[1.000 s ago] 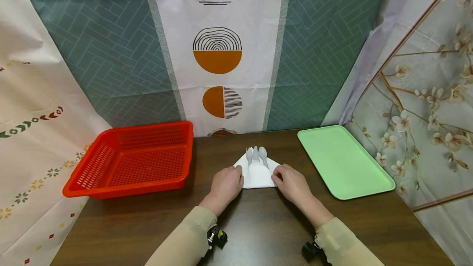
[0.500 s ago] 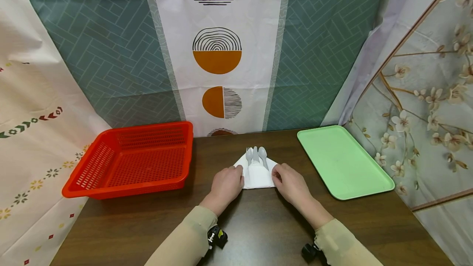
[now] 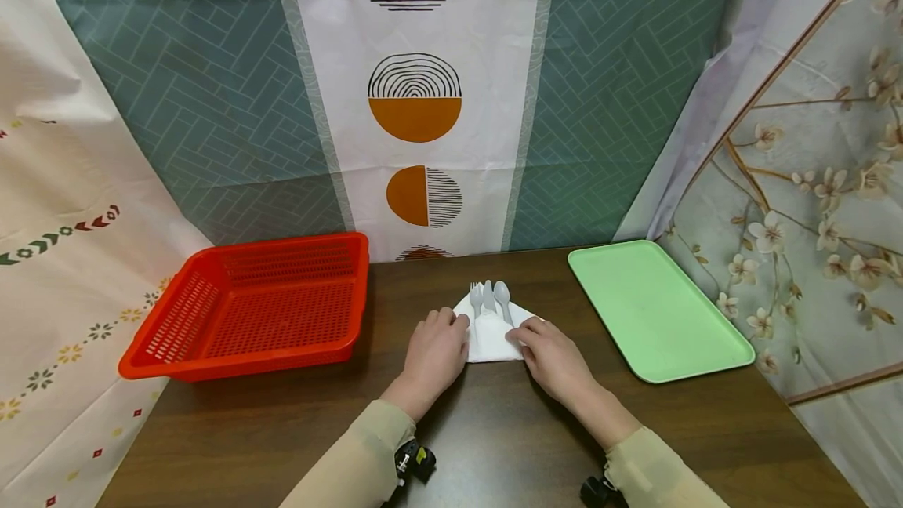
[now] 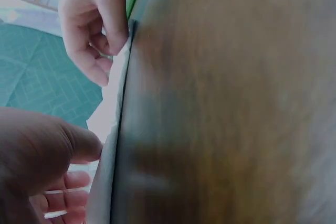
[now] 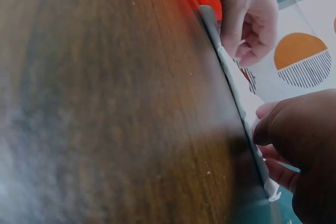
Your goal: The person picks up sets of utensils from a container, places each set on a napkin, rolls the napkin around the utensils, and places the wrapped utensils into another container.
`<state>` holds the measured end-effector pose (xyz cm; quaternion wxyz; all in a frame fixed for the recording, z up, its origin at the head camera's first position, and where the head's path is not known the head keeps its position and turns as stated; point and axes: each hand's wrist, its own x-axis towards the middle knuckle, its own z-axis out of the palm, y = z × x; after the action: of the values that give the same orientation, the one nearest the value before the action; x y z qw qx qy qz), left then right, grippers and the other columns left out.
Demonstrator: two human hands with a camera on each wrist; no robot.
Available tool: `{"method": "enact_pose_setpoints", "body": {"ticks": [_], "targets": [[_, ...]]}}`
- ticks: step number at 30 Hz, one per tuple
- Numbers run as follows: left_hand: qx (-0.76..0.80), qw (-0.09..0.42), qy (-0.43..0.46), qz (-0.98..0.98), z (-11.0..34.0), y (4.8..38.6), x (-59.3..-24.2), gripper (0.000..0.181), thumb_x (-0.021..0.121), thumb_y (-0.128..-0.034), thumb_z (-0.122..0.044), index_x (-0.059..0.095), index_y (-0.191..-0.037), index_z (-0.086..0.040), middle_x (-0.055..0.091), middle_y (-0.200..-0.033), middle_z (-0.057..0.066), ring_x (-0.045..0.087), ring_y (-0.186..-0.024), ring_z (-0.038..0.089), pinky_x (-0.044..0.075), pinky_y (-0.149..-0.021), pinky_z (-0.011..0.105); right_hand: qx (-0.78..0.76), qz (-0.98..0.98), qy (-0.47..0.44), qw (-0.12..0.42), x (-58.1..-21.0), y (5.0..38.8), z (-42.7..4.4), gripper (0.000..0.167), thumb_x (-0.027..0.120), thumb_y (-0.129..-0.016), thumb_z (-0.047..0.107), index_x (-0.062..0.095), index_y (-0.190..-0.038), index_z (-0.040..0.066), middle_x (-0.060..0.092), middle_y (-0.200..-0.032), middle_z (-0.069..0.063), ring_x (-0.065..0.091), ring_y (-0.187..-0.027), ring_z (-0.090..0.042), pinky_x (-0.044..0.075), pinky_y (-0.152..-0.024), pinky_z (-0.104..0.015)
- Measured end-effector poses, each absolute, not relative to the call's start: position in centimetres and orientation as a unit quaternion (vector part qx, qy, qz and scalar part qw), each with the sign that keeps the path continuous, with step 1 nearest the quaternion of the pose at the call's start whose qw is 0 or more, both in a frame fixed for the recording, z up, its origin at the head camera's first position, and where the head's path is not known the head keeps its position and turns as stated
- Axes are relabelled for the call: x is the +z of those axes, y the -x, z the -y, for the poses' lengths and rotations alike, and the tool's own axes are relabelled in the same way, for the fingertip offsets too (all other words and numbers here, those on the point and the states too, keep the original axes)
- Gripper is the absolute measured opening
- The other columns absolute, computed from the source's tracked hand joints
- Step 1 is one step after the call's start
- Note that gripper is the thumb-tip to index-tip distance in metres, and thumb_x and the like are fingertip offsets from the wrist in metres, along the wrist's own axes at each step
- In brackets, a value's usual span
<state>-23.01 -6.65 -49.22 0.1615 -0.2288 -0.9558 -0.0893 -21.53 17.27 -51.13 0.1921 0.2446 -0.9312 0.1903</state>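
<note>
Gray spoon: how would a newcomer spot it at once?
Between the red basket and green tray lies a folded white napkin. At its far side, the gray spoon is nearest the tray; its rounded head sets it apart from the tined fork and narrow knife.

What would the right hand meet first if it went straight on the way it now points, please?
The right hand would first meet the white napkin, which it appears to touch; beyond that, probably the spoon, though depth is unclear.

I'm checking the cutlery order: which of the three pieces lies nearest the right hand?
The spoon, with its rounded end. The knife lies in the middle, and the pronged fork is nearest the left hand.
</note>
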Motion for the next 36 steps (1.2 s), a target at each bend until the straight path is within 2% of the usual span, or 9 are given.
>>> {"method": "enact_pose_setpoints", "body": {"ticks": [4,7,10,15,21,27,31,36], "targets": [[-0.106,0.182,0.269,0.940,6.1,22.2,-49.0,0.018,0.082,-0.0987,-0.018,0.080,-0.115,-0.011,0.072,-0.112,0.008,0.066,-0.101,0.029,0.057,-0.085,0.045,0.193,0.931,-0.246,0.187,-51.2,21.7,-17.3,0.029,0.081,-0.091,-0.009,0.081,-0.113,0.009,0.072,-0.107,-0.007,0.069,-0.100,-0.031,0.060,-0.089,-0.050],[-0.121,0.180,0.303,0.928,5.5,21.5,-48.8,0.020,0.081,-0.0996,-0.018,0.080,-0.118,-0.009,0.073,-0.118,0.007,0.069,-0.109,0.029,0.058,-0.096,0.045,0.193,0.932,-0.247,0.184,-51.2,21.7,-17.4,0.030,0.080,-0.091,-0.010,0.081,-0.114,0.009,0.073,-0.108,-0.007,0.070,-0.100,-0.031,0.060,-0.090,-0.050],[-0.131,0.158,0.326,0.923,4.9,20.8,-48.7,0.026,0.078,-0.1016,-0.018,0.078,-0.126,-0.007,0.073,-0.128,0.008,0.069,-0.121,0.028,0.056,-0.106,0.042,0.193,0.932,-0.247,0.182,-51.2,21.8,-17.4,0.031,0.081,-0.091,-0.009,0.081,-0.115,0.010,0.073,-0.109,-0.006,0.069,-0.101,-0.030,0.060,-0.090,-0.048],[-0.128,0.115,0.340,0.925,4.3,20.0,-48.9,0.034,0.075,-0.1057,-0.023,0.073,-0.136,-0.007,0.069,-0.143,0.010,0.064,-0.135,0.026,0.055,-0.111,0.039,0.197,0.935,-0.239,0.173,-51.1,21.7,-17.5,0.030,0.082,-0.092,-0.006,0.081,-0.118,0.010,0.072,-0.109,-0.005,0.069,-0.102,-0.029,0.061,-0.089,-0.047],[-0.107,0.089,0.354,0.925,4.1,19.6,-49.1,0.042,0.075,-0.1071,-0.030,0.070,-0.142,-0.006,0.067,-0.148,0.010,0.060,-0.142,0.025,0.046,-0.120,0.035,0.211,0.938,-0.224,0.158,-51.0,21.8,-17.6,0.028,0.081,-0.096,-0.001,0.079,-0.122,0.009,0.074,-0.112,-0.005,0.069,-0.105,-0.028,0.060,-0.091,-0.048],[-0.073,0.093,0.372,0.921,4.0,19.5,-49.2,0.050,0.073,-0.1083,-0.038,0.067,-0.147,-0.007,0.065,-0.151,0.012,0.060,-0.143,0.027,0.042,-0.123,0.037,0.227,0.945,-0.195,0.133,-51.0,21.8,-17.7,0.035,0.082,-0.096,0.000,0.076,-0.130,0.010,0.069,-0.103,0.001,0.064,-0.097,-0.021,0.059,-0.086,-0.044],[-0.057,0.105,0.372,0.920,3.8,19.5,-49.4,0.053,0.072,-0.1084,-0.043,0.066,-0.149,-0.009,0.065,-0.151,0.011,0.060,-0.141,0.027,0.045,-0.121,0.037,0.233,0.948,-0.178,0.126,-50.9,21.7,-17.8,0.039,0.083,-0.095,0.001,0.075,-0.132,0.011,0.067,-0.099,0.005,0.062,-0.093,-0.018,0.058,-0.082,-0.042],[-0.040,0.108,0.359,0.926,3.4,19.4,-49.5,0.054,0.071,-0.1077,-0.047,0.068,-0.149,-0.014,0.066,-0.149,0.008,0.061,-0.138,0.026,0.047,-0.118,0.037,0.233,0.950,-0.166,0.127,-50.7,21.5,-17.9,0.043,0.085,-0.094,0.000,0.074,-0.134,0.011,0.066,-0.098,0.003,0.062,-0.092,-0.019,0.057,-0.080,-0.043]]}}
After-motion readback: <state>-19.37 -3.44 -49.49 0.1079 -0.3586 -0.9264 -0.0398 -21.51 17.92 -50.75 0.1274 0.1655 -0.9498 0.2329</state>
